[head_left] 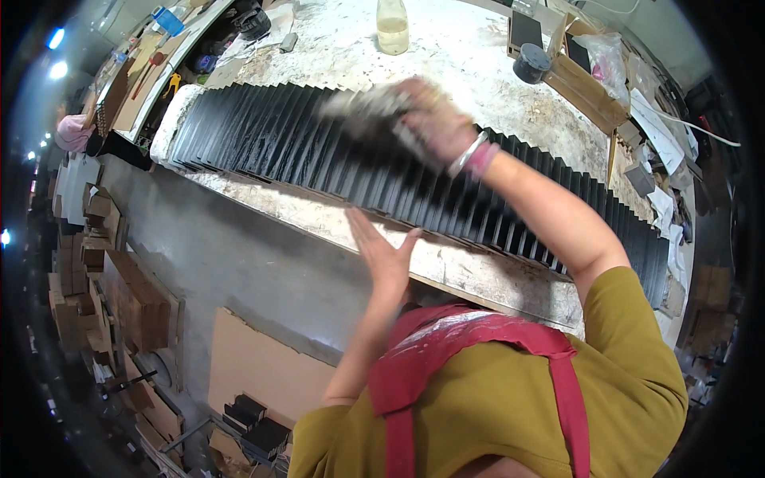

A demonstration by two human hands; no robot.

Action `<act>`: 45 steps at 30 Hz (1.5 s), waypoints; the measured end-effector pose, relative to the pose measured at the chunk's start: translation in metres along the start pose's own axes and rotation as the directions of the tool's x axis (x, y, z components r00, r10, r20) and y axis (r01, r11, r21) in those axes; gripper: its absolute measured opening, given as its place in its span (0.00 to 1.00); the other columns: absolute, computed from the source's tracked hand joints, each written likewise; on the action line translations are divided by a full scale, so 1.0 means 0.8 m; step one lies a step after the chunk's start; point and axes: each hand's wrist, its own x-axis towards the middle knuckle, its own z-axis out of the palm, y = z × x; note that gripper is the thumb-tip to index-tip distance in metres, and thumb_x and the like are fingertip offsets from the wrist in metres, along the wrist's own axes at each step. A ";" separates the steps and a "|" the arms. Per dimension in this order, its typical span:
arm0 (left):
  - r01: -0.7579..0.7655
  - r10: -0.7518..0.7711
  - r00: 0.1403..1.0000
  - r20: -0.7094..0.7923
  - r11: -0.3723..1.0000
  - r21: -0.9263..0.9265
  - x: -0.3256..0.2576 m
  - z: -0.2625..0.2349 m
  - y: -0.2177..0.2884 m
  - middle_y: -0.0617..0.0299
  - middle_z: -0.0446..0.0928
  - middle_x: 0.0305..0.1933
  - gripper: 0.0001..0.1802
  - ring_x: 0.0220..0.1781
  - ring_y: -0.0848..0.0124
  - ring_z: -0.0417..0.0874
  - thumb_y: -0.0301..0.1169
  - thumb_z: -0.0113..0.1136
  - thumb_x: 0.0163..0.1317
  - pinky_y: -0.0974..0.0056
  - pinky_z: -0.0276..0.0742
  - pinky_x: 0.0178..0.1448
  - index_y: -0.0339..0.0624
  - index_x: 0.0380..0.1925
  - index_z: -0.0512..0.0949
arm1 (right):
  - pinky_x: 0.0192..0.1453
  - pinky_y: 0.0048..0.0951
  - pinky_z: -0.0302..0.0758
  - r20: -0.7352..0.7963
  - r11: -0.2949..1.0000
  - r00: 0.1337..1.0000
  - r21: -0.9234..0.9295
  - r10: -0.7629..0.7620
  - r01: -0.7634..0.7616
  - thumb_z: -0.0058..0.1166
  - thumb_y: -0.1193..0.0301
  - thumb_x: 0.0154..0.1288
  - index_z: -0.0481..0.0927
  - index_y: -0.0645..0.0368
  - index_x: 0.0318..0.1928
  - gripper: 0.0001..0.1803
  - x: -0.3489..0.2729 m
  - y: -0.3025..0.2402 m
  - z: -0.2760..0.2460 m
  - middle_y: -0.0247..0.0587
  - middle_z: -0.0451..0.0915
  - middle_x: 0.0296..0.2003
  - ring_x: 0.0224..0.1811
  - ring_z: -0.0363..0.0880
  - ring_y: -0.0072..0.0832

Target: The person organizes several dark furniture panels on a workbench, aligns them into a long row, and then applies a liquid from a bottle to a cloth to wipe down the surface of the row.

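Observation:
A long black pleated bellows cover lies across the white, stained worktable, its folds running front to back. My right hand, smeared by motion, is over the bellows' middle and closed round a crumpled greyish rag. The rag is blurred too, and whether it touches the folds I cannot tell. My left hand rests at the bellows' near edge by the table front, fingers stretched and thumb spread, holding nothing.
Behind the bellows stand a bottle of pale liquid and a dark round tub. A cardboard box sits at the back right. Brown cartons and a cardboard sheet are below left. Another person is at the far left.

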 end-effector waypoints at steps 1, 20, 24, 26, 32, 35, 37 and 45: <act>0.015 -0.015 1.000 0.018 1.000 -0.024 -0.004 0.014 0.010 0.30 0.43 0.72 0.66 0.75 0.40 0.44 0.47 0.74 0.45 0.47 0.41 0.76 0.25 0.69 0.38 | 0.49 0.32 0.79 -0.062 0.936 0.990 -0.339 -0.125 0.097 0.46 0.76 0.68 0.76 0.52 0.53 0.15 0.017 0.049 -0.049 0.40 0.79 0.48 0.47 0.79 0.30; 0.224 -0.157 0.952 0.264 0.942 -0.249 -0.009 0.013 -0.011 0.35 0.47 0.72 0.58 0.75 0.49 0.49 0.37 0.71 0.49 0.54 0.45 0.76 0.29 0.70 0.42 | 0.59 0.35 0.72 0.355 0.862 0.934 -0.483 0.030 0.155 0.55 0.75 0.53 0.77 0.47 0.52 0.23 -0.075 0.000 0.092 0.38 0.75 0.47 0.54 0.74 0.33; 0.054 -0.068 0.995 -0.079 0.984 -0.170 -0.009 0.001 0.014 0.39 0.47 0.73 0.55 0.75 0.50 0.50 0.29 0.71 0.47 0.55 0.46 0.75 0.34 0.70 0.45 | 0.60 0.35 0.74 0.267 0.909 0.955 -0.354 -0.128 0.221 0.50 0.75 0.61 0.73 0.58 0.55 0.20 -0.074 -0.074 0.018 0.40 0.75 0.53 0.54 0.75 0.31; -0.230 0.220 0.959 -0.179 0.972 -0.038 -0.014 -0.015 0.036 0.40 0.48 0.73 0.55 0.73 0.43 0.50 0.31 0.73 0.44 0.47 0.46 0.75 0.35 0.70 0.49 | 0.59 0.32 0.75 0.165 0.999 0.986 -0.038 0.000 0.006 0.49 0.76 0.62 0.71 0.57 0.57 0.21 -0.076 -0.067 -0.046 0.42 0.75 0.51 0.52 0.77 0.31; -0.536 0.479 0.843 0.246 0.791 0.295 0.005 0.003 0.053 0.59 0.67 0.66 0.33 0.70 0.56 0.60 0.45 0.65 0.52 0.44 0.44 0.72 0.44 0.57 0.72 | 0.63 0.30 0.71 0.348 0.551 0.844 -0.643 -0.409 0.532 0.50 0.83 0.54 0.77 0.52 0.51 0.22 -0.090 -0.025 -0.072 0.39 0.77 0.50 0.56 0.75 0.34; -0.555 0.518 0.832 0.198 0.771 0.312 0.002 0.017 0.028 0.66 0.68 0.66 0.34 0.70 0.58 0.61 0.47 0.65 0.50 0.46 0.41 0.73 0.47 0.58 0.73 | 0.58 0.34 0.75 0.447 0.371 0.869 -0.786 -0.211 0.494 0.57 0.80 0.51 0.81 0.44 0.48 0.23 -0.087 0.024 -0.086 0.35 0.79 0.47 0.53 0.77 0.32; -0.585 0.552 0.811 0.197 0.756 0.292 0.002 0.020 0.043 0.66 0.67 0.67 0.34 0.71 0.59 0.61 0.46 0.67 0.49 0.48 0.39 0.74 0.49 0.58 0.73 | 0.51 0.31 0.78 0.094 0.301 0.987 -0.945 -0.133 0.131 0.56 0.76 0.56 0.81 0.47 0.47 0.17 -0.045 0.047 -0.155 0.35 0.79 0.43 0.47 0.80 0.31; -0.561 0.540 0.827 0.155 0.778 0.283 0.004 0.020 0.039 0.65 0.69 0.66 0.31 0.71 0.60 0.60 0.46 0.64 0.51 0.49 0.35 0.74 0.49 0.56 0.75 | 0.50 0.28 0.79 0.366 0.173 0.863 -0.879 -0.348 0.443 0.56 0.82 0.51 0.82 0.47 0.44 0.19 -0.079 0.013 -0.117 0.34 0.81 0.40 0.45 0.80 0.30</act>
